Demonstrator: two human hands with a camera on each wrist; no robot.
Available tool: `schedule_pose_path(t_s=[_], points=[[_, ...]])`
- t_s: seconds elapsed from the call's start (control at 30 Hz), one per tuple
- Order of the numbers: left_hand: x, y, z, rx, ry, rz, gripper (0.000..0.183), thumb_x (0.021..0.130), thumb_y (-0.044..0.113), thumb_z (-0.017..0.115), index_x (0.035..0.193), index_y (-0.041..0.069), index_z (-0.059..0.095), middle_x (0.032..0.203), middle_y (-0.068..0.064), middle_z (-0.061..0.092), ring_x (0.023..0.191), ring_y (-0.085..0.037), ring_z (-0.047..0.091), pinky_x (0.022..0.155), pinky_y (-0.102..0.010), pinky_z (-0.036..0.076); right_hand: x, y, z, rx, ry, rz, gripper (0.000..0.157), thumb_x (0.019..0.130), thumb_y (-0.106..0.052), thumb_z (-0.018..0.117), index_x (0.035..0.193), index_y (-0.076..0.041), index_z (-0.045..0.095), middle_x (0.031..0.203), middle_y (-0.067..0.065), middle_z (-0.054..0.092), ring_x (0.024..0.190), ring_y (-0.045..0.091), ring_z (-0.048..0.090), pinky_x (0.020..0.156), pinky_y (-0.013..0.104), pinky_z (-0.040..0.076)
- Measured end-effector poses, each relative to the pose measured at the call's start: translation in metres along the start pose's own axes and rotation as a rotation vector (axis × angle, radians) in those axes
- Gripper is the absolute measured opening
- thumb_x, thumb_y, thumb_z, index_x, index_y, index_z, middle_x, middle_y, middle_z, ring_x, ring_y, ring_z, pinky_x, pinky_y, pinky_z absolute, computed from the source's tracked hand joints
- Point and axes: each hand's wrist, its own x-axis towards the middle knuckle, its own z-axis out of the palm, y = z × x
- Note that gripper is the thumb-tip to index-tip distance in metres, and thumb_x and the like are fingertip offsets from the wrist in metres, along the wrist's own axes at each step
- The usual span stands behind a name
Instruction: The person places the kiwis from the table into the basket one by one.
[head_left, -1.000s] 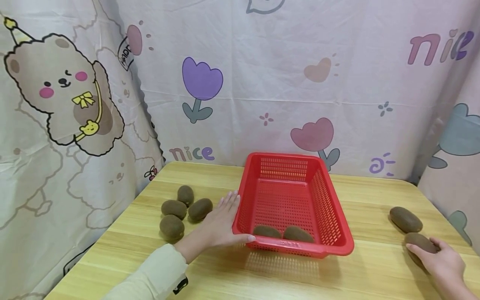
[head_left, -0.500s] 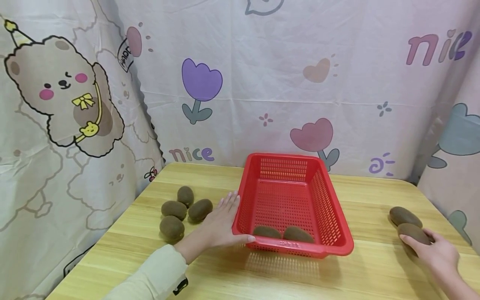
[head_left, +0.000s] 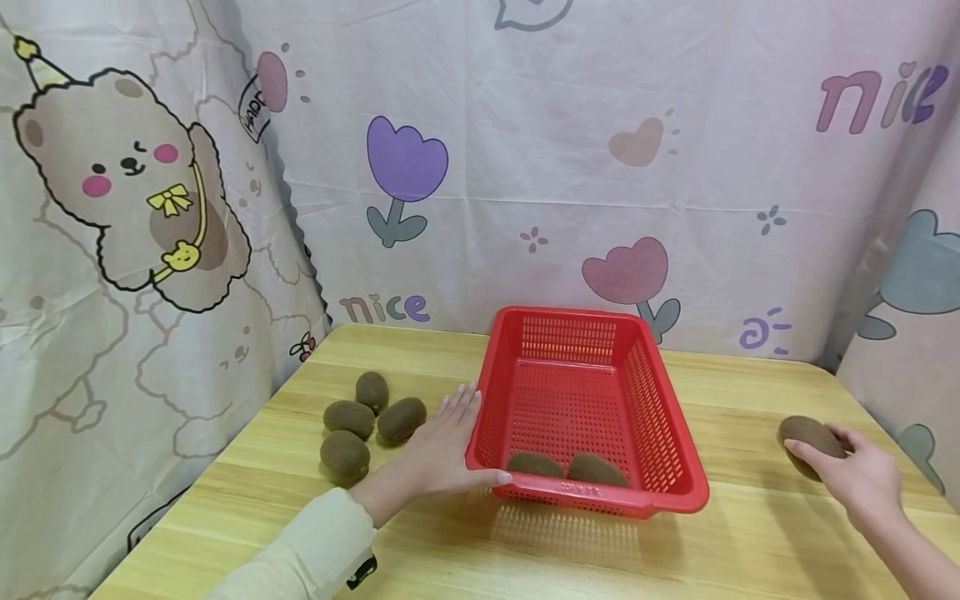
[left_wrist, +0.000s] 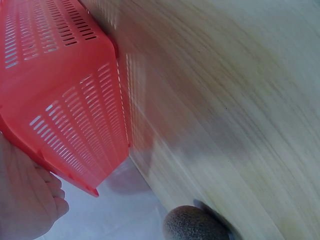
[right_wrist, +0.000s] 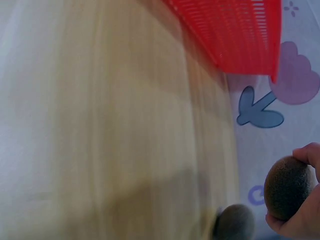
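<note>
A brown kiwi (head_left: 808, 435) is pinched between the thumb and fingers of my right hand (head_left: 862, 479), off the table at the right. In the right wrist view the held kiwi (right_wrist: 287, 187) appears above another kiwi (right_wrist: 236, 222) on the table; the head view mostly hides that one behind it. My left hand (head_left: 442, 450) lies along the left rim of a red perforated basket (head_left: 678, 450), fingers straight and thumb at the front rim. Two kiwis, one of them a kiwi (head_left: 596, 469) partly hidden by the rim, sit at the basket's near end.
Several kiwis (head_left: 345, 456) lie in a cluster on the wooden table (head_left: 735, 550), left of the basket and close to my left forearm. A printed curtain (head_left: 510, 150) hangs behind the table and along both sides.
My right hand has lifted its kiwi from the table and moved it left and away from me, over the kiwi lying farther back. The left hand and basket have stayed put.
</note>
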Motion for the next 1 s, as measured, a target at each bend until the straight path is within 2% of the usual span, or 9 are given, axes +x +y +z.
schedule_pose_path(t_s=[0.2,0.33,0.43,0.53,0.73,1.0], points=[[0.0,0.0,0.0,-0.001,0.0,0.003,0.114,0.072,0.08,0.045,0.149,0.005,0.01,0.157,-0.01,0.009,0.145,-0.026,0.007,0.116,-0.045,0.02,-0.001,-0.021,-0.003,0.0,0.025,-0.112,0.076,0.088,-0.042,0.057,0.137,0.011,0.032,0.131,0.042,0.035,0.112,0.054,0.038,0.08,0.056,0.04],[0.0,-0.001,-0.001,-0.001,0.006,0.006,0.113,0.072,0.08,0.045,0.149,0.005,0.011,0.157,-0.011,0.01,0.145,-0.028,0.008,0.115,-0.046,0.021,-0.003,-0.036,-0.003,0.017,0.04,-0.166,0.073,0.087,-0.039,0.06,0.135,0.011,0.035,0.128,0.04,0.04,0.107,0.052,0.043,0.072,0.046,0.043],[0.0,-0.001,-0.001,-0.007,0.009,0.007,0.113,0.072,0.079,0.046,0.149,0.005,0.012,0.157,-0.012,0.011,0.145,-0.029,0.008,0.115,-0.046,0.022,-0.006,-0.046,-0.002,0.024,0.047,-0.207,0.072,0.086,-0.037,0.061,0.134,0.011,0.037,0.127,0.038,0.042,0.105,0.05,0.045,0.067,0.036,0.04],[0.0,0.0,-0.001,-0.01,0.007,0.006,0.112,0.072,0.078,0.048,0.149,0.005,0.011,0.157,-0.012,0.011,0.145,-0.029,0.008,0.115,-0.046,0.021,-0.009,-0.056,-0.001,0.028,0.048,-0.234,0.072,0.086,-0.037,0.062,0.134,0.011,0.038,0.127,0.037,0.042,0.103,0.049,0.045,0.065,0.031,0.038],[0.0,0.001,-0.001,-0.008,0.003,0.0,0.112,0.073,0.078,0.048,0.149,0.005,0.01,0.157,-0.01,0.009,0.145,-0.027,0.007,0.115,-0.045,0.02,-0.016,-0.076,0.001,0.04,0.043,-0.291,0.067,0.085,-0.034,0.064,0.132,0.009,0.041,0.126,0.036,0.045,0.099,0.045,0.047,0.062,0.027,0.037],[0.0,0.0,-0.001,-0.01,-0.003,-0.006,0.113,0.072,0.079,0.047,0.149,0.006,0.009,0.157,-0.01,0.008,0.145,-0.026,0.007,0.115,-0.045,0.02,-0.023,-0.1,0.007,0.063,0.015,-0.345,0.067,0.085,-0.032,0.066,0.132,0.008,0.042,0.128,0.035,0.046,0.103,0.045,0.048,0.068,0.03,0.038]])
